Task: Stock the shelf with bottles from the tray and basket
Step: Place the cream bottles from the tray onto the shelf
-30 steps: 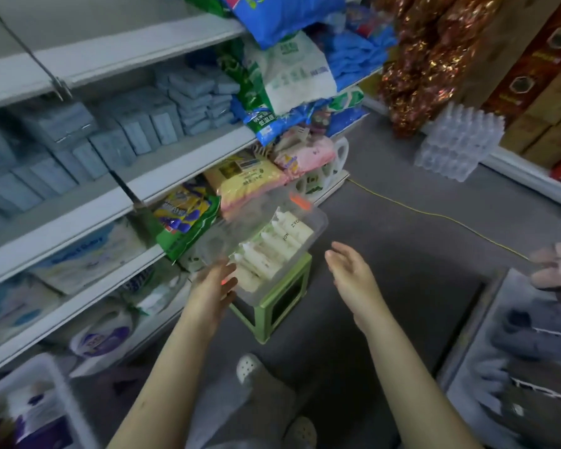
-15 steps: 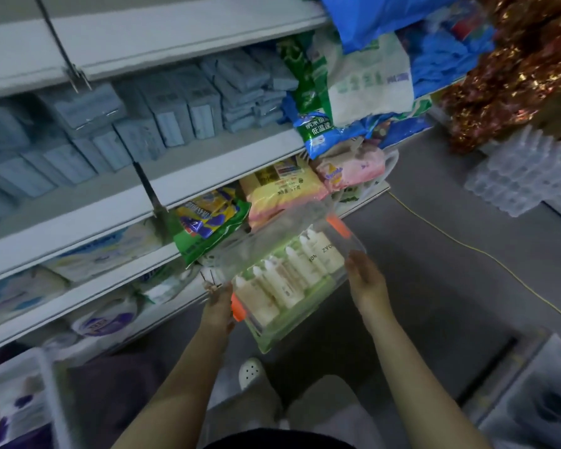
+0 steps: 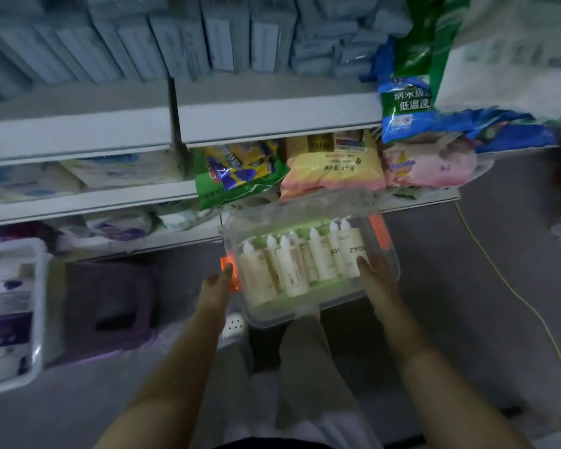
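Several bottles (image 3: 292, 267) in tray (image 3: 272, 314) | end edges gripped by left hand (image 3: 216, 288), right hand (image 3: 378, 281) | step judged: positioning; next: one hand to be freed.

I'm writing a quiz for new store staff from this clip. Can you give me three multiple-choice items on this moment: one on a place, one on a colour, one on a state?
1. Where is the white basket?
A. On the top shelf
B. Hanging from a hook
C. Low at the left, beside the purple stool

2. What colour are the clips on the clear box?
A. Blue
B. Orange
C. Black

3. What are the left hand and right hand doing?
A. Holding the clear box, one at each end
B. Both hanging free
C. Both reaching into the white basket

Answers:
1 C: the basket sits low at the left edge of the view, with the stool just to its right.
2 B: an orange clip shows at each end of the box.
3 A: one thumb lies on the left clip, and the other lies over the right rim.
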